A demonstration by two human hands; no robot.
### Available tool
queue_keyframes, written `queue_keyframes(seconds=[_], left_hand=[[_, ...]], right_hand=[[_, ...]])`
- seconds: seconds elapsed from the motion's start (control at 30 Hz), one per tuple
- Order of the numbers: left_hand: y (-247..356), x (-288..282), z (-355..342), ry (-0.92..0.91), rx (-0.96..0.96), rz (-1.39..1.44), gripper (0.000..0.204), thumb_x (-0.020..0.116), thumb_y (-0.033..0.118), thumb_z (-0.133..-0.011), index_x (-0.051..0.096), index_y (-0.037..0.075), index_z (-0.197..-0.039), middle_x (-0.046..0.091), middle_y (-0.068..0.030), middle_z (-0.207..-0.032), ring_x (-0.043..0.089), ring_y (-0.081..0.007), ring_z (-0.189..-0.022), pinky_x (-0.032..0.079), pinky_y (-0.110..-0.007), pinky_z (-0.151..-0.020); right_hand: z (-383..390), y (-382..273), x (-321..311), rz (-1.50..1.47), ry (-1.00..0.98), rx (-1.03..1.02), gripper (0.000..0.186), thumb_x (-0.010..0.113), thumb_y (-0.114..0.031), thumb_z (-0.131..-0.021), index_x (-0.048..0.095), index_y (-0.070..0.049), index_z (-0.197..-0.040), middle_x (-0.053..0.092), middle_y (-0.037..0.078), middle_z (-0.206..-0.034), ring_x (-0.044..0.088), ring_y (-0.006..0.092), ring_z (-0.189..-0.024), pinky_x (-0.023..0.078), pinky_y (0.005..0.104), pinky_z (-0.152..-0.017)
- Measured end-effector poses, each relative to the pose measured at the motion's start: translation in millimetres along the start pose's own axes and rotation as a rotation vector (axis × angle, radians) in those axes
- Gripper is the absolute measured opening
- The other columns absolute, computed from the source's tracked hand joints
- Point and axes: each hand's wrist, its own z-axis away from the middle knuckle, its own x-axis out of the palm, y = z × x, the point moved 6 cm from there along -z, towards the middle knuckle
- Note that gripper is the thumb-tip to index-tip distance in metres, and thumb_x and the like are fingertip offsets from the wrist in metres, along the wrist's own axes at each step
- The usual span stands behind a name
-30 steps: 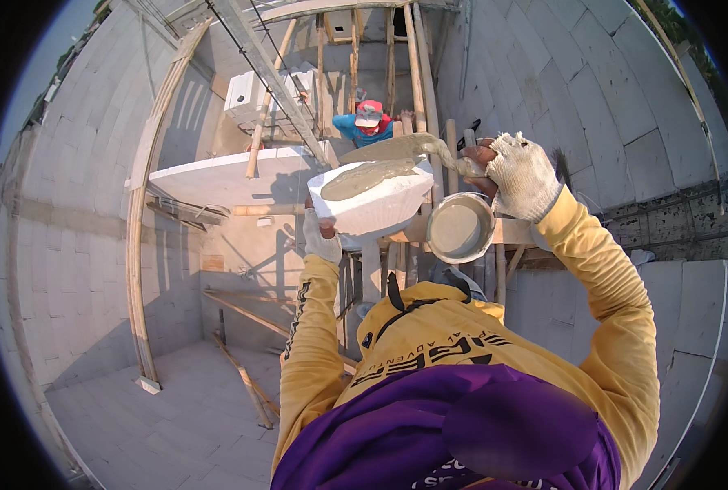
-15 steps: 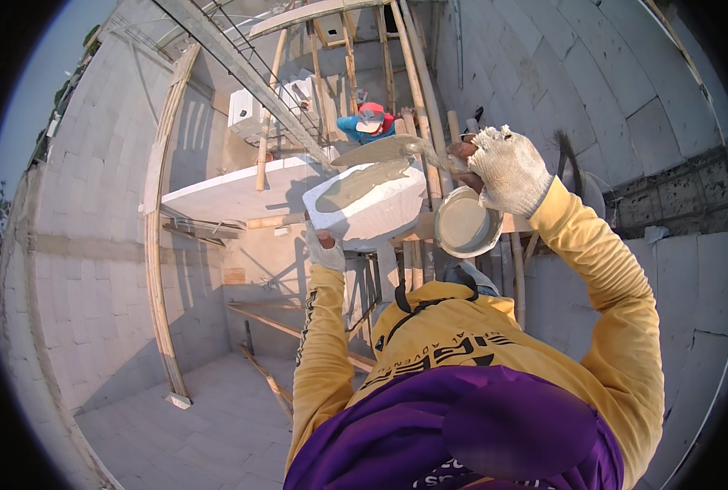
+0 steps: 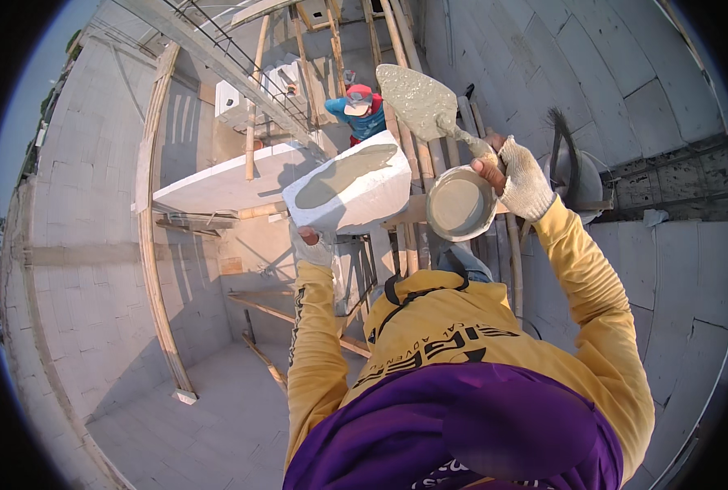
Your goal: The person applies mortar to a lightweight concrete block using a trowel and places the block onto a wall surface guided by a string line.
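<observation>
My gloved left hand (image 3: pixel 313 245) grips the near left end of a white block (image 3: pixel 356 208), which has a long grey patch of wet mortar (image 3: pixel 327 180) on top. My gloved right hand (image 3: pixel 507 184) is closed on the handle of a trowel, whose mortar-coated blade (image 3: pixel 415 100) is raised above and beyond the block's right end, apart from it. Just below the trowel handle a round bucket (image 3: pixel 454 217) with pale grey mix inside stands beside the block, on a wooden plank (image 3: pixel 401 214).
A co-worker in blue sleeves and a red cap (image 3: pixel 356 114) is lower down ahead, near stacked blocks (image 3: pixel 232 104). A concrete beam with rebar (image 3: pixel 217 61) runs diagonally at upper left. Bamboo poles (image 3: pixel 158 269) and block walls (image 3: pixel 560 57) surround me. A bundle of dark bristles (image 3: pixel 561 139) lies at right.
The trowel blade has lifted off the block, up and away from me, baring the mortar on it. The block and left hand have shifted slightly left in view.
</observation>
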Motion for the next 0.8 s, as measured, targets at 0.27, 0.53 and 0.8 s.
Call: queue_keyframes(seconds=[0.27,0.53,0.8], left_hand=[[-61,-44,5,0.062,0.192,-0.661,0.063,0.048,0.044,-0.102,0.038,0.001,-0.146,0.054,-0.0131,-0.137,0.056,-0.0254,-0.121,0.048,-0.037,-0.102],[-94,-110,-24,-0.074,0.082,0.020,0.095,0.040,0.077,-0.098,0.045,-0.004,-0.146,0.055,-0.0140,-0.141,0.054,-0.0244,-0.125,0.044,-0.038,-0.107],[7,-11,17,0.068,-0.127,0.305,0.093,0.042,0.076,-0.097,0.045,-0.003,-0.147,0.056,-0.0145,-0.140,0.056,-0.0253,-0.123,0.044,-0.037,-0.107]], right_hand=[[96,196,68,0.400,-0.100,0.401,0.034,0.072,-0.030,-0.093,0.065,0.004,-0.091,0.067,0.022,-0.087,0.067,0.0327,-0.080,0.053,0.0412,-0.069],[127,325,157,0.287,-0.287,0.748,0.032,0.067,-0.024,-0.091,0.067,0.002,-0.110,0.072,0.028,-0.100,0.070,0.0436,-0.097,0.054,0.0485,-0.084],[72,273,146,0.608,-0.491,0.585,0.045,0.077,-0.025,-0.082,0.068,-0.003,-0.120,0.065,0.025,-0.126,0.063,0.0410,-0.118,0.052,0.0460,-0.100]])
